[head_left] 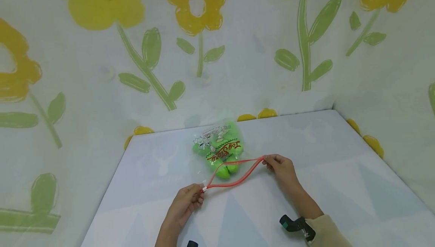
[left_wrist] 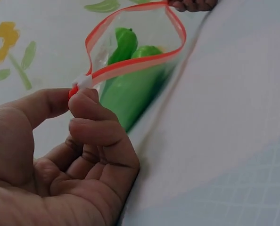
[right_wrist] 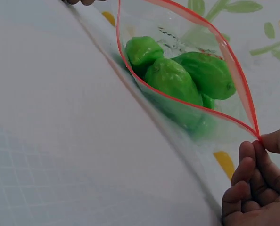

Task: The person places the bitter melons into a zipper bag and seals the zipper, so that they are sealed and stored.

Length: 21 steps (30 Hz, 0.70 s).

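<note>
A clear zip bag (head_left: 223,149) with a red-edged mouth and cartoon print lies on the table, its mouth spread wide toward me. Several glossy green, rounded, vegetable-like things (right_wrist: 173,81) are inside; their exact kind is unclear. My left hand (head_left: 185,203) pinches the mouth's left corner between thumb and forefinger, right by the white slider (left_wrist: 84,82). At the opposite corner, my right hand (head_left: 283,169) pinches the red zip strip (right_wrist: 257,132) between thumb and fingertips. Both hands hold the strip raised and apart, with the other fingers loosely curled.
A pale table (head_left: 258,209) with faint blue shapes carries the bag. Behind it and at both sides hangs a white cloth (head_left: 238,69) printed with yellow flowers and green leaves. A black wrist device (head_left: 297,226) sits at my right sleeve.
</note>
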Each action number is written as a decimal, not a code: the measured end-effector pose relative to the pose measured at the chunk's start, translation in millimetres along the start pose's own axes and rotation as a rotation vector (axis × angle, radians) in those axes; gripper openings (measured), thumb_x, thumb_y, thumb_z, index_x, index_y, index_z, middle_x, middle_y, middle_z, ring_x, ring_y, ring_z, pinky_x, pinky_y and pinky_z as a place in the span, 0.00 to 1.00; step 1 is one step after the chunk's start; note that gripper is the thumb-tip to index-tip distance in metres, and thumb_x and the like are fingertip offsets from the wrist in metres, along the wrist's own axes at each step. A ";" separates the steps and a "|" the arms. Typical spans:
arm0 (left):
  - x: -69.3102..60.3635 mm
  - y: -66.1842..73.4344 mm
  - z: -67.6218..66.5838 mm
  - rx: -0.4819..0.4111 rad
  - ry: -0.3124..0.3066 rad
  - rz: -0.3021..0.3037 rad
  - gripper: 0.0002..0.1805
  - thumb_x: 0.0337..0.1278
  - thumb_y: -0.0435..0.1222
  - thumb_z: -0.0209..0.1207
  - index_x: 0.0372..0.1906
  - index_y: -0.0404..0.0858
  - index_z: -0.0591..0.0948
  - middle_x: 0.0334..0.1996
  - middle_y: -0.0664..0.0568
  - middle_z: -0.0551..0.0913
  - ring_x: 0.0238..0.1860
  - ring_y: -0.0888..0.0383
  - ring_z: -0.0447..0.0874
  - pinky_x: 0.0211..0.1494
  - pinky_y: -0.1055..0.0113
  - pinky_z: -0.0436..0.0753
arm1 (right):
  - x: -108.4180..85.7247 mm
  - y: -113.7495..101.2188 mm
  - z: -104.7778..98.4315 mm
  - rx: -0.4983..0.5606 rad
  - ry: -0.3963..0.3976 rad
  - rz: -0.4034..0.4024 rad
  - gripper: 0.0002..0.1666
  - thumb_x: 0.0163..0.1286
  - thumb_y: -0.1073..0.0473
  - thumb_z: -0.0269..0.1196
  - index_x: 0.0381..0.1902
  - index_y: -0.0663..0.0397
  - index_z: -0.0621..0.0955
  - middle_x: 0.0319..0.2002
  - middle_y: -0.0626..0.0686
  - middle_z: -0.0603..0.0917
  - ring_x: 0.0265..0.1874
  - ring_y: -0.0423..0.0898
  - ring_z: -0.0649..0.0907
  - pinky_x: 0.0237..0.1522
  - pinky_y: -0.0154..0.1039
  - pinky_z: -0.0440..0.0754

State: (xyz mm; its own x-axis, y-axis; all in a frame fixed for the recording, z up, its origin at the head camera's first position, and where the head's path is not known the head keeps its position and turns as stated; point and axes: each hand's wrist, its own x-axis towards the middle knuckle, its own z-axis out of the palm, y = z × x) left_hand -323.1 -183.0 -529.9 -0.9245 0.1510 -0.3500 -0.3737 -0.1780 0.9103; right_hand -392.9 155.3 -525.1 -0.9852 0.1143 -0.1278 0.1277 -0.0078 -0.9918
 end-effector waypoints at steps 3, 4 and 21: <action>-0.5 -0.3 -3.3 0.021 -0.016 -0.024 0.18 0.66 0.42 0.62 0.40 0.28 0.81 0.26 0.53 0.79 0.25 0.64 0.72 0.27 0.74 0.73 | -1.1 2.6 -0.4 -0.005 0.003 -0.001 0.18 0.71 0.55 0.66 0.43 0.69 0.83 0.33 0.54 0.87 0.31 0.44 0.79 0.32 0.33 0.78; -0.5 -0.5 -4.1 0.022 -0.020 -0.028 0.18 0.66 0.42 0.62 0.40 0.28 0.81 0.26 0.53 0.79 0.25 0.64 0.72 0.27 0.74 0.73 | -1.4 3.5 -0.6 -0.008 0.003 -0.003 0.19 0.71 0.54 0.66 0.43 0.69 0.83 0.34 0.55 0.87 0.31 0.44 0.79 0.33 0.33 0.78; 0.5 -1.9 -8.9 0.124 0.338 0.206 0.12 0.66 0.36 0.63 0.42 0.28 0.84 0.29 0.46 0.81 0.27 0.59 0.75 0.28 0.73 0.76 | -2.7 14.2 -1.8 -0.089 0.089 -0.079 0.22 0.68 0.48 0.68 0.41 0.64 0.85 0.33 0.56 0.87 0.30 0.44 0.77 0.30 0.31 0.77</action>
State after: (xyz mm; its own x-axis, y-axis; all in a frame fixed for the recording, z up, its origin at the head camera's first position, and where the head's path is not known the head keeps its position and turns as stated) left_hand -323.6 -191.3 -533.8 -0.9592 -0.2075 -0.1920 -0.1857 -0.0496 0.9814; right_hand -388.2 156.6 -538.8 -0.9792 0.1982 -0.0440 0.0634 0.0924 -0.9937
